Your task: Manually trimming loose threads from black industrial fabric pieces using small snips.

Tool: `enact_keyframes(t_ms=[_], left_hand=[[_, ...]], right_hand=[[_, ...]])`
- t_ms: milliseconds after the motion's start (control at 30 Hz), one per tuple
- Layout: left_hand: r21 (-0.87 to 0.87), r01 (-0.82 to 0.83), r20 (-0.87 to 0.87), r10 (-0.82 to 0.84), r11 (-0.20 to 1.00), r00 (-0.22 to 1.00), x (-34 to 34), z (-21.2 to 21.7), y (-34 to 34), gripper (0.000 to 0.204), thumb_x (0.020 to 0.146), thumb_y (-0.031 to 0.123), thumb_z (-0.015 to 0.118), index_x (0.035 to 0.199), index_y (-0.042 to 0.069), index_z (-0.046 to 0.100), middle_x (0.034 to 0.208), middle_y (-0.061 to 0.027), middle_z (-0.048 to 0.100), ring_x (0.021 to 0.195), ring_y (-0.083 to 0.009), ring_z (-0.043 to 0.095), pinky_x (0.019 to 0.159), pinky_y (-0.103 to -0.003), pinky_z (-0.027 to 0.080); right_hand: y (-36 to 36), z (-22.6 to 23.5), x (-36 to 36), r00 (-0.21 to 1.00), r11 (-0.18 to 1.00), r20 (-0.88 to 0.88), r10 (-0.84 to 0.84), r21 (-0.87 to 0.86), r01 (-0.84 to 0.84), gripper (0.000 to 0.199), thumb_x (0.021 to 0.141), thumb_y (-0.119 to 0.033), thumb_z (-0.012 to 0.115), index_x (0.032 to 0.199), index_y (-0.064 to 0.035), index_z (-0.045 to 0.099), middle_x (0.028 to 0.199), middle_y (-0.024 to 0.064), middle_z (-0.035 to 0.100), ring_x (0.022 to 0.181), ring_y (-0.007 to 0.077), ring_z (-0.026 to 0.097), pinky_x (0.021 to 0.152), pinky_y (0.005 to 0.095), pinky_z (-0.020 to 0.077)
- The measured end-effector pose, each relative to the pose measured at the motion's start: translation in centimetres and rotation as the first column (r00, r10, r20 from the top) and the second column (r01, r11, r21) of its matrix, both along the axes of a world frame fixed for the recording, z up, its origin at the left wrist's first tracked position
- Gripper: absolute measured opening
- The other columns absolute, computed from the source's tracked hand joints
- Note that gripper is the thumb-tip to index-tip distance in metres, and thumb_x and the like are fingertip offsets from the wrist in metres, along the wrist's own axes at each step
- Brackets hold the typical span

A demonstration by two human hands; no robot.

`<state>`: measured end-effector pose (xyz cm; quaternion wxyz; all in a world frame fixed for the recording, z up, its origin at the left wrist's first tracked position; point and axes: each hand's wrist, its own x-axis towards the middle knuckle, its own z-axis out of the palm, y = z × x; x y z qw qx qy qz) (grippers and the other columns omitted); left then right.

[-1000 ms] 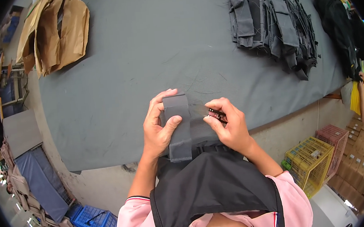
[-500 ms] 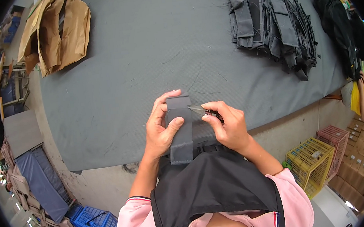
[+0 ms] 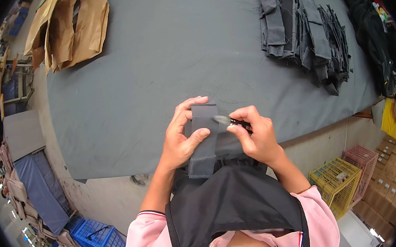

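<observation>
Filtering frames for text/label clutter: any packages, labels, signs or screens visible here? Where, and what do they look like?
No labels, signs or screens can be made out.
Stacked brown cardboard boxes: far right edge, below the table; too small for detail.
Yellow plastic crate: lower right floor; open lattice box.
Pink plastic crate: right of the yellow one; same lattice form.
Blue plastic crate: lower left floor.

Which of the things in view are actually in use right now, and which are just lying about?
In use:
left hand gripping the grey fabric piece
right hand holding a small snipping tool at the piece's edge

Lying about:
stack of dark fabric pieces
tan fabric pile
yellow crate
pink crate
blue crate
grey table
</observation>
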<state>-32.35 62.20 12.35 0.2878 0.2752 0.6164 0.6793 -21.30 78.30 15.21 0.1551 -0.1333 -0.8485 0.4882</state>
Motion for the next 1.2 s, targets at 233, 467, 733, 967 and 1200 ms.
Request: enact_keyframes(t_ms=[233, 467, 733, 967, 1200], left_hand=[[-0.043, 0.081, -0.093, -0.085, 0.996, 0.992, -0.3, 0.3, 0.0, 0.035, 0.073, 0.029, 0.076, 0.091, 0.004, 0.058, 0.127, -0.011, 0.052, 0.124, -0.0297, 0.041, 0.102, -0.042, 0.032], [-0.033, 0.077, -0.133, -0.081, 0.996, 0.988, -0.3, 0.2, 0.0, 0.036, 0.071, 0.028, 0.077, 0.09, 0.005, 0.057, 0.127, -0.0112, 0.053, 0.126, -0.0304, 0.039, 0.102, -0.044, 0.031], [-0.153, -0.3, 0.225, 0.329, 0.942, 0.917, -2.4, 0.0, 2.5, 0.022, 0.092, 0.013, 0.052, 0.071, 0.004, 0.052, 0.126, -0.008, 0.054, 0.126, -0.0195, 0.037, 0.1, -0.034, 0.03], [-0.124, -0.315, 0.305, 0.338, 0.941, 0.89, -2.0, -0.1, 3.6, 0.026, 0.093, 0.019, 0.055, 0.072, 0.005, 0.052, 0.123, -0.0069, 0.054, 0.103, -0.0122, 0.044, 0.089, -0.026, 0.034], [-0.216, -0.41, -0.172, 0.379, 0.886, 0.909, -0.1, -0.6, 0.6, 0.037, 0.091, 0.03, 0.058, 0.11, -0.001, 0.052, 0.134, -0.0167, 0.043, 0.118, -0.0266, 0.047, 0.091, -0.033, 0.04]], right_hand=[[0.2, -0.1, -1.3, 0.977, 0.964, -0.072, 0.2, 0.192, -0.184, 0.02, 0.078, -0.009, 0.068, 0.09, -0.002, 0.053, 0.071, 0.0071, 0.061, 0.059, 0.0229, 0.062, 0.05, 0.0329, 0.0465], [-0.2, -0.9, -0.8, 0.979, 0.947, -0.112, 0.173, 0.293, -0.134, 0.022, 0.076, -0.006, 0.07, 0.091, -0.001, 0.053, 0.07, 0.0068, 0.06, 0.058, 0.021, 0.061, 0.05, 0.0317, 0.0458], [-2.2, 1.0, 1.8, 0.972, 0.984, -0.157, 0.175, -0.012, -0.179, 0.047, 0.061, -0.001, 0.072, 0.107, -0.0079, 0.06, 0.07, 0.0037, 0.054, 0.049, 0.0158, 0.049, 0.044, 0.0262, 0.0394], [-1.9, 0.2, 0.0, 0.983, 0.99, -0.124, 0.135, -0.015, -0.138, 0.04, 0.062, 0.008, 0.06, 0.099, -0.0063, 0.063, 0.067, 0.0022, 0.053, 0.053, 0.0118, 0.051, 0.046, 0.026, 0.0381], [-0.9, 0.5, -1.0, 0.982, 0.621, 0.185, 0.047, -0.775, 0.116, 0.008, 0.082, -0.001, 0.058, 0.089, 0.0015, 0.059, 0.075, -0.0014, 0.056, 0.069, 0.0041, 0.052, 0.059, 0.0189, 0.0435]])
